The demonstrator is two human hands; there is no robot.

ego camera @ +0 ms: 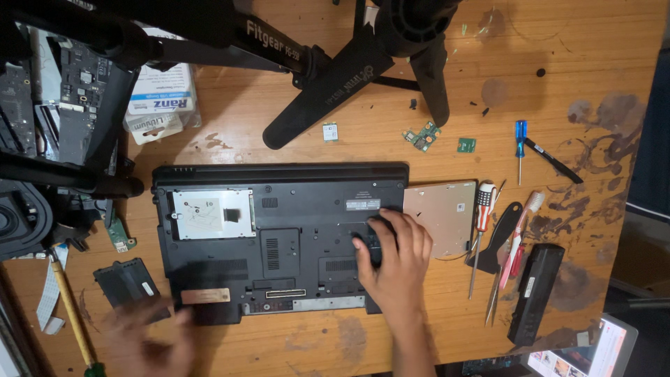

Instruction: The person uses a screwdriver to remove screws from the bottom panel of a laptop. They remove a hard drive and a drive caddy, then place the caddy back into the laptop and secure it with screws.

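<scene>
Table [600, 42] of worn wood bears a black laptop [293, 230] lying bottom-up at its centre. Right hand [394, 258] presses flat on the laptop's right side, fingers spread, gripping nothing. Left hand [150, 338] — blurred near the front corner — grip unclear. Screwdrivers [481, 223] lie just right.

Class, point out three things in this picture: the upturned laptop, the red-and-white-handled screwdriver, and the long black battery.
Upturned laptop [279, 237]: head view, middle of its black underside.
Red-and-white-handled screwdriver [484, 206]: head view, on the handle.
Long black battery [536, 293]: head view, middle of its casing.
</scene>
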